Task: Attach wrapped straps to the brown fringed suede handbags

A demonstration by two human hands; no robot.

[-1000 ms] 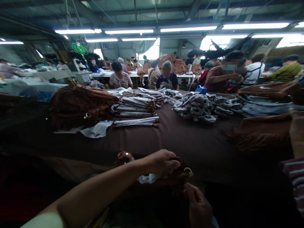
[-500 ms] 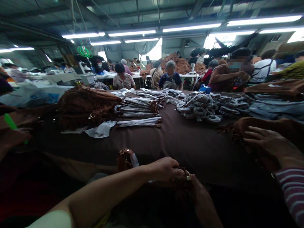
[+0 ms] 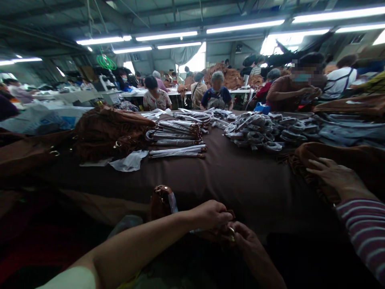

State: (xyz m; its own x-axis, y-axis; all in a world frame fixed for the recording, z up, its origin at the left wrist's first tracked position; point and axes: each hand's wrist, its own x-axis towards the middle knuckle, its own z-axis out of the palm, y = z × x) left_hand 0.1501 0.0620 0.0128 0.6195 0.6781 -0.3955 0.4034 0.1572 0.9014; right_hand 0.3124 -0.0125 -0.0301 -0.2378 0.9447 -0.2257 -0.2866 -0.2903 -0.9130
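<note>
My left hand point(image 3: 212, 214) is closed on the brown leather end of a strap point(image 3: 231, 214), whose corner sticks out past the fingertips. Close beside it, my right hand point(image 3: 248, 239) pinches a gold-coloured metal ring point(image 3: 231, 233) on a dark brown piece that lies mostly in shadow. The two hands nearly touch at the table's near edge. Behind my left forearm stands a curved brown leather strap point(image 3: 161, 198), partly wrapped in clear plastic. Whether the strap end passes through the ring is hidden by my fingers.
Wrapped straps point(image 3: 177, 138) lie stacked on the brown-covered table point(image 3: 228, 172), beside a heap of brown fringed bags point(image 3: 111, 130). More wrapped straps point(image 3: 252, 130) pile up at right. A co-worker's hand point(image 3: 333, 174) rests on a brown fringed bag point(image 3: 361, 160). Several people sit beyond.
My hands have shifted slightly, and the ring now sits lower, with the strap end showing above it. At left, a co-worker's hand with a green tool has gone out of view.
</note>
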